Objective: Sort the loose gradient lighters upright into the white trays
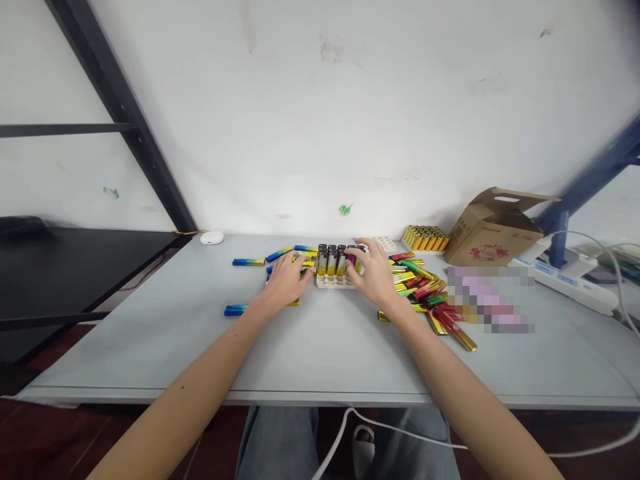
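- Cylinders with dark tops and yellow lower parts (331, 260) stand upright in rows in a pale tray (336, 283), and from my remote place, in the head view, I see them near the middle of the table (340, 357).
- My right hand (374, 272) is at the right end of these rows. Its thumb and fingers bend around a dark purple cylinder (351, 259) and seem to touch it; if they are clamped on it, I cannot tell.
- My left hand (286, 280) is just left of the tray, palm down, over shiny blue and yellow pieces (249, 262). Its thumb and index finger stand apart. Other such pieces lie to its left, both near and far.
- To the right of my right hand, a loose pile of red, green and gold pieces (429, 288) lies on the table, partly behind the wrist.
- At the far right, I see a group of yellow-orange cylinders (425, 239), then an opened cardboard box (487, 240) and a white power strip (575, 287).
- One pale holed plate (384, 244) lies behind my right hand, near the wall.
- At the far left corner rests a small white case (212, 238).
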`<state>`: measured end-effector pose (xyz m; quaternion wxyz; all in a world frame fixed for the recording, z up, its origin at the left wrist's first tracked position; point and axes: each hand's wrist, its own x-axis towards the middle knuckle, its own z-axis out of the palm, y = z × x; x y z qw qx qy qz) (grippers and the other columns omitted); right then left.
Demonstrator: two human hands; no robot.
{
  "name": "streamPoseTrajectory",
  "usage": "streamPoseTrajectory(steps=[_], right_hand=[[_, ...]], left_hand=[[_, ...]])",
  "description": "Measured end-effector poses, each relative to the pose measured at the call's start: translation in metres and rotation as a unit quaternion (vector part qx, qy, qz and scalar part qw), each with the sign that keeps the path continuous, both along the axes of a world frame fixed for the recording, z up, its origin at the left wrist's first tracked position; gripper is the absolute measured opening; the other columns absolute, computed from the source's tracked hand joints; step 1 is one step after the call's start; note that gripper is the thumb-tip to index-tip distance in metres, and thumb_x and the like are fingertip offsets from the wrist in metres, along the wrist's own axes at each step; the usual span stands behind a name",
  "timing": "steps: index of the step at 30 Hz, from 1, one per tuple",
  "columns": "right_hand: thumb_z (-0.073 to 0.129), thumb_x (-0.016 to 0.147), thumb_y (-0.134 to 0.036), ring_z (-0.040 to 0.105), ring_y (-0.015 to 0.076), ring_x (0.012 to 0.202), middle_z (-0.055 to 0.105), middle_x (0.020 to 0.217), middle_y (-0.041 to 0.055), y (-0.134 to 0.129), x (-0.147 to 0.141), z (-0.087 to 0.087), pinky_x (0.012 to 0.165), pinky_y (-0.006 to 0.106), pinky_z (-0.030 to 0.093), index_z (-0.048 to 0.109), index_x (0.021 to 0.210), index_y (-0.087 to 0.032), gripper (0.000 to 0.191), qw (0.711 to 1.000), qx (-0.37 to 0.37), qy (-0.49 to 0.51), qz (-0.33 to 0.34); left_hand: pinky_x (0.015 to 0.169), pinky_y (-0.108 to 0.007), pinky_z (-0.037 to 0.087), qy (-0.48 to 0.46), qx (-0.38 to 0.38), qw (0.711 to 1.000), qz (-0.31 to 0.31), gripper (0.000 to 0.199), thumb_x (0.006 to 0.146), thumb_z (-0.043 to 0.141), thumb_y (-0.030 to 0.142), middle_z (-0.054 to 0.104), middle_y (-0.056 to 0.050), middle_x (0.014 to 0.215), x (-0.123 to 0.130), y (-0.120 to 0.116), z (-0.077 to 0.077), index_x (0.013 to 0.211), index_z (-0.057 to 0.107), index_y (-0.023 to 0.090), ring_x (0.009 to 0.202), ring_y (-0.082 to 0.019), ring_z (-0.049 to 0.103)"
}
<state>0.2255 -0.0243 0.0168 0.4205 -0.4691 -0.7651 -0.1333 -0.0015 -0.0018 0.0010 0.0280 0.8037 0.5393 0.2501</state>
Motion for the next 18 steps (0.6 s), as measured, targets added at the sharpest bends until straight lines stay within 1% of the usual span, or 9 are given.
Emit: streamPoseTrajectory(steps=[3, 8, 11, 15, 18], right_hand=[[0.053, 0.088, -0.023, 0.052, 0.0295, 0.117, 0.059, 0.121, 0.0130, 0.001, 0.001, 0.000, 0.101, 0.047, 0.044, 0.070, 0.105, -0.021, 0.024, 1.000, -0.013, 0.005, 0.003], [0.053, 0.088, -0.026, 0.052, 0.0290, 0.117, 0.058, 0.123, 0.0142, 0.002, 0.003, -0.003, 0.102, 0.046, 0.043, 0.067, 0.111, -0.018, 0.028, 0.999, -0.026, 0.020, -0.008], [0.053, 0.088, -0.027, 0.052, 0.0290, 0.117, 0.058, 0.123, 0.0147, 0.006, 0.009, -0.001, 0.103, 0.046, 0.042, 0.066, 0.112, -0.018, 0.030, 0.998, -0.033, 0.048, -0.020], [0.050, 0.087, -0.028, 0.054, 0.0297, 0.114, 0.062, 0.117, 0.0156, 0.016, 0.031, 0.003, 0.103, 0.047, 0.040, 0.063, 0.113, -0.014, 0.033, 0.990, -0.026, 0.120, -0.072], [0.043, 0.087, -0.027, 0.055, 0.0301, 0.113, 0.064, 0.115, 0.0167, 0.025, 0.053, 0.002, 0.102, 0.049, 0.039, 0.061, 0.115, -0.012, 0.036, 0.971, -0.042, 0.198, -0.128]], left_hand=[[0.111, -0.046, 0.035, 0.004, 0.003, 1.000, 0.004, 0.034, 0.096, 0.045, 0.034, 0.051, -0.014, 0.135, 0.000, 0.001, -0.001, 0.122, 0.060, 0.017, 0.132, -0.031, 0.043], [0.108, -0.048, 0.037, 0.009, 0.016, 1.000, 0.006, 0.032, 0.095, 0.048, 0.034, 0.053, -0.013, 0.132, -0.003, 0.004, -0.002, 0.120, 0.060, 0.019, 0.130, -0.031, 0.044], [0.106, -0.049, 0.040, 0.018, 0.019, 1.000, 0.016, 0.031, 0.093, 0.050, 0.034, 0.054, -0.013, 0.131, -0.005, 0.006, -0.003, 0.119, 0.061, 0.020, 0.129, -0.032, 0.045], [0.104, -0.049, 0.040, 0.027, 0.018, 0.999, 0.030, 0.032, 0.092, 0.052, 0.035, 0.054, -0.014, 0.131, -0.007, 0.008, -0.004, 0.119, 0.060, 0.020, 0.129, -0.032, 0.045], [0.104, -0.049, 0.040, 0.033, 0.012, 0.999, 0.033, 0.033, 0.093, 0.052, 0.036, 0.054, -0.014, 0.130, -0.006, 0.008, -0.004, 0.120, 0.060, 0.019, 0.129, -0.033, 0.045]])
